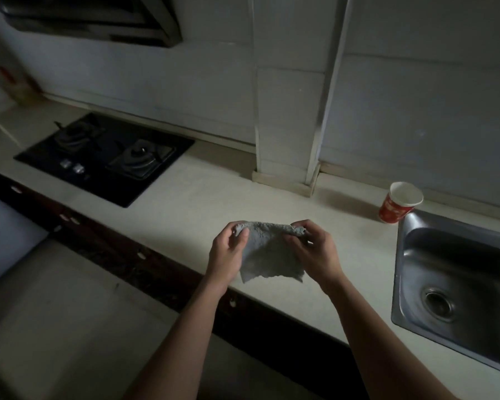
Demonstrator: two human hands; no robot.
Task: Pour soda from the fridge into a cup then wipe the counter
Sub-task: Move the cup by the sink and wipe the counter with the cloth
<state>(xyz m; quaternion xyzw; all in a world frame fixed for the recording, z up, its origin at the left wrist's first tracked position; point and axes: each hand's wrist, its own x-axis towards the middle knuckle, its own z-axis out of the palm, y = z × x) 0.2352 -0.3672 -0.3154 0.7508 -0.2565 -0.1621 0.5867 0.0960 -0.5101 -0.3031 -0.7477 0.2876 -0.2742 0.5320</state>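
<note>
Worktop (202, 197), pale and smooth, runs from its dark front edge back to a tiled wall, with a wide stretch between the black glass hob (104, 157) and the steel sink (445, 249). Above that stretch, near the front edge, the left hand (228, 255) and right hand (315, 252) each pinch a top corner of a grey, nubbly cloth (267, 255). Both grips hold it, and it hangs limp with a ragged lower edge. A red paper cup (399, 203) stands upright just beside the sink's far corner. The room is dim.

A pale counter (202, 197) carries a red paper cup (399, 204) beside the sink (456, 284).
</note>
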